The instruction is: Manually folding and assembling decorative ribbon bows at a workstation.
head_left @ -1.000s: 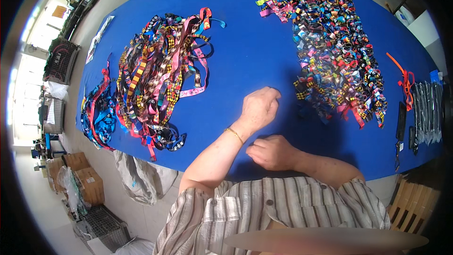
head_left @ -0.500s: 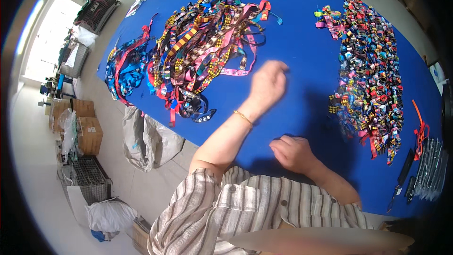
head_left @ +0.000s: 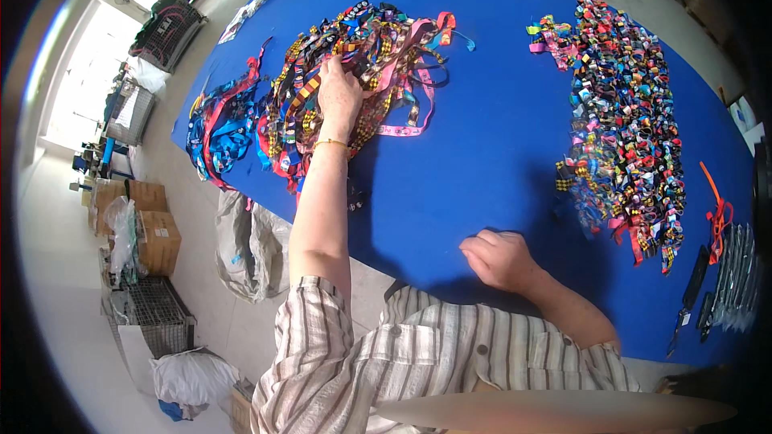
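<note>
A tangled heap of patterned fabric straps [head_left: 277, 133], like lanyards, lies on the left half of the blue table. My left hand [head_left: 340, 100] reaches over the heap, its bent fingers closed on a patterned strap beside an orange-and-black striped one [head_left: 309, 90]. The fingertips are partly hidden among the straps. Near the table's front edge, my right hand [head_left: 500, 262] rests in a loose fist. Whatever its curled fingers may hold is hidden.
Dense rows of folded colourful straps [head_left: 631, 120] cover the right side of the blue table [head_left: 474, 169]. A smaller pile of blue straps [head_left: 229, 141] lies at the left edge. An orange-red cord [head_left: 718, 213] and flat plastic-wrapped packets [head_left: 733, 277] sit far right. Boxes [head_left: 158, 241] stand on the floor.
My left hand has moved left and farther away, from the bare middle of the table onto the strap heap. My right hand stays where it was.
</note>
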Motion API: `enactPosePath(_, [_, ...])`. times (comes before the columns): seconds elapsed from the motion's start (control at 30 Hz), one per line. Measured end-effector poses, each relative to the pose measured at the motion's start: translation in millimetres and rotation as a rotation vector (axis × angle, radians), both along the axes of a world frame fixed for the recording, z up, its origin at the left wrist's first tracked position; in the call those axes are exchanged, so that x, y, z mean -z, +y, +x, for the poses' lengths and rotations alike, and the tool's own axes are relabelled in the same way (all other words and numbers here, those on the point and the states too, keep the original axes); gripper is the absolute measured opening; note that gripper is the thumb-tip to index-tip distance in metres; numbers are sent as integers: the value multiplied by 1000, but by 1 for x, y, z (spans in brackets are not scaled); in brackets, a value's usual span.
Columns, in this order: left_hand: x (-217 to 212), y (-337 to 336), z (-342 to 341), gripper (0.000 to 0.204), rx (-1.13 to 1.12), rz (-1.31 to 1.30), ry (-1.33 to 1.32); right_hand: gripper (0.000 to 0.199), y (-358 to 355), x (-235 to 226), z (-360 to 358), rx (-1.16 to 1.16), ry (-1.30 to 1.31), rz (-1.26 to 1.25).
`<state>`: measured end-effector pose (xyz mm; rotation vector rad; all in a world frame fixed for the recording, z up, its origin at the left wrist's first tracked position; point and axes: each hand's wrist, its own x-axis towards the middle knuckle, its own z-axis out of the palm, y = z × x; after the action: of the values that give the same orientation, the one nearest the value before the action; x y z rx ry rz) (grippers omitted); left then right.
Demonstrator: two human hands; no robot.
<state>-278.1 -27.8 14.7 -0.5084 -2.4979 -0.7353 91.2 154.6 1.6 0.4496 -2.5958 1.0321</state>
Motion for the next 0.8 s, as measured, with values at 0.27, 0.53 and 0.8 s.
enactPosePath(0.27, [8,9,-1,28,-71,-139,-189,9,0,6,1,-2,11,-8])
enactPosePath(0.53, [-6,25,55,22,26,-99,-74,10,3,4,1,-28,-7,-5])
enactPosePath(0.8, [8,50,142,14,325,-342,-250,9,3,7,0,-20,4,-31])
